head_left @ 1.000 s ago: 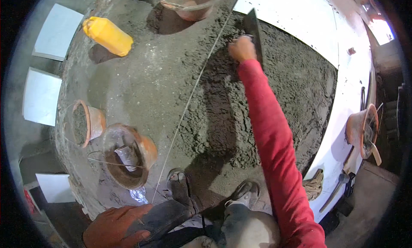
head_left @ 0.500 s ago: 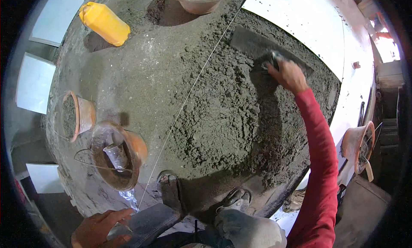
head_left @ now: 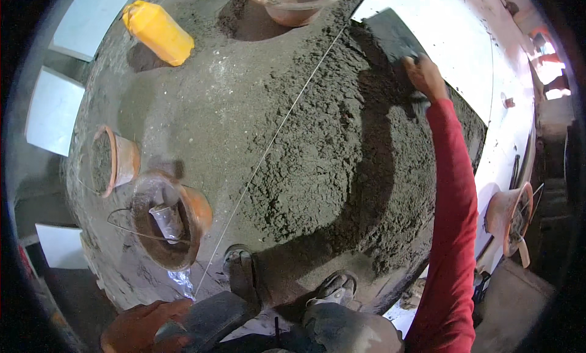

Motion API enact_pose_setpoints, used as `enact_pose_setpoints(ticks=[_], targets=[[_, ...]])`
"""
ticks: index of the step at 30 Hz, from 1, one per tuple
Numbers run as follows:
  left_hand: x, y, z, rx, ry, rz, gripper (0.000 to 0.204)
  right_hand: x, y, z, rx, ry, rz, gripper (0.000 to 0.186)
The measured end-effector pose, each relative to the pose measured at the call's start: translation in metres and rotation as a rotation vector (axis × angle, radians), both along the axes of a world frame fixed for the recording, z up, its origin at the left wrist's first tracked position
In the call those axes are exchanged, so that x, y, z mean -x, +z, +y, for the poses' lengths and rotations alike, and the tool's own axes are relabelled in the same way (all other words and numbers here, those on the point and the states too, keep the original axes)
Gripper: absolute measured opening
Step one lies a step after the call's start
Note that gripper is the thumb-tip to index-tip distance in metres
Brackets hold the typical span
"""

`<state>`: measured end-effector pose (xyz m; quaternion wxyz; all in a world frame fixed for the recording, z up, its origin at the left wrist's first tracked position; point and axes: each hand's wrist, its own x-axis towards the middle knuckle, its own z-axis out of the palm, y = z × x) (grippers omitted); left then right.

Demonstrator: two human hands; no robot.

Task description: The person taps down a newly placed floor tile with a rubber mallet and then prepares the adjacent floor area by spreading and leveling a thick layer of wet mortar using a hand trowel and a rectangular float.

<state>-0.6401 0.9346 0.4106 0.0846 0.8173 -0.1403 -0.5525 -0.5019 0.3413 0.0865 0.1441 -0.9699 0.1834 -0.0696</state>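
My right hand [head_left: 428, 79] is closed round the handle of a flat rectangular plastering trowel [head_left: 389, 30]. The blade is tilted at the far edge of a rough grey mortar bed [head_left: 308, 170], and its outer corner overlaps a white tile surface [head_left: 436, 11]. My left hand [head_left: 137, 327] rests low at the left against my bent knee; its fingers are blurred and partly hidden. A taut string [head_left: 267, 146] runs along the left side of the mortar.
At left stand a bucket holding a clear plastic cup [head_left: 167, 223] and a smaller bucket [head_left: 126, 160]. A yellow jerrycan [head_left: 160, 34] and a wide basin [head_left: 299, 14] are farther off. Another bucket [head_left: 502, 212] sits at right. My shoes [head_left: 337, 287] are beside the mortar.
My right hand has moved the trowel farther away and to the right, onto the edge of the white tiles. My left hand has dropped lower against the knee.
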Motion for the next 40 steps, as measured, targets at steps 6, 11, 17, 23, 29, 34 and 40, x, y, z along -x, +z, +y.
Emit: enact_pose_setpoints(ticks=[6,11,17,23,29,34,40], targets=[[0.000,-0.008,0.012,0.028,0.053,0.029,0.062,0.000,-0.008,0.005,-0.011,-0.005,-0.006,0.056],[-0.009,-0.002,0.007,0.125,-0.059,0.030,0.041,-0.030,-0.017,0.016,-0.049,0.084,0.090,0.057],[-0.017,-0.012,0.001,0.092,0.022,0.040,0.038,-0.019,0.010,0.009,-0.064,0.225,0.228,0.055],[-0.022,-0.016,-0.006,0.008,0.153,0.105,0.055,-0.051,0.006,0.004,0.123,0.085,0.179,0.054],[-0.026,-0.029,-0.010,0.022,0.173,0.110,0.064,-0.004,0.014,-0.050,0.188,0.008,0.388,0.057],[-0.022,-0.019,0.002,-0.013,0.230,0.027,0.067,0.038,0.015,-0.054,-0.038,-0.050,0.335,0.057],[-0.012,-0.007,0.012,-0.018,0.177,0.090,0.077,-0.053,-0.033,0.019,0.001,0.008,0.218,0.064]])
